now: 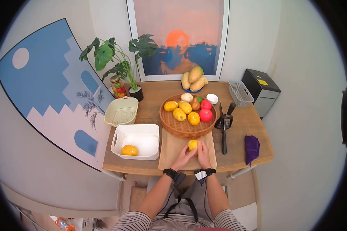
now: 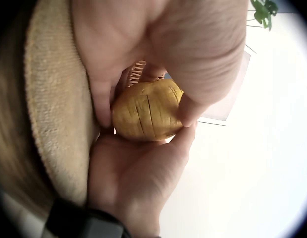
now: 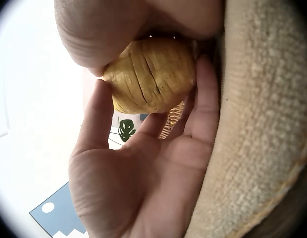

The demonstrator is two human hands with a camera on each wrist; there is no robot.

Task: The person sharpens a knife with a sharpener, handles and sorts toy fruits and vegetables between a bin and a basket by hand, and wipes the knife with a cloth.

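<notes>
Both hands hold a yellow fruit (image 1: 192,144) with dark lines running across its skin. My left hand (image 1: 183,158) grips it from the left, and my right hand (image 1: 203,156) from the right. Close up in the left wrist view, the grooved fruit (image 2: 147,111) sits between the fingertips and thumbs of both hands. The right wrist view shows the same lines on the fruit (image 3: 149,77). Under the hands lies a beige towel (image 1: 169,148) at the table's front edge. A white bin (image 1: 146,138) with one yellow fruit (image 1: 129,150) stands to the left.
Behind the towel, a round wicker basket (image 1: 185,133) holds several fruits. Right of it lie a black-handled knife (image 1: 224,142), a black tool (image 1: 224,121) and a purple cloth (image 1: 252,149). A pale green basket (image 1: 121,111) stands behind the white bin.
</notes>
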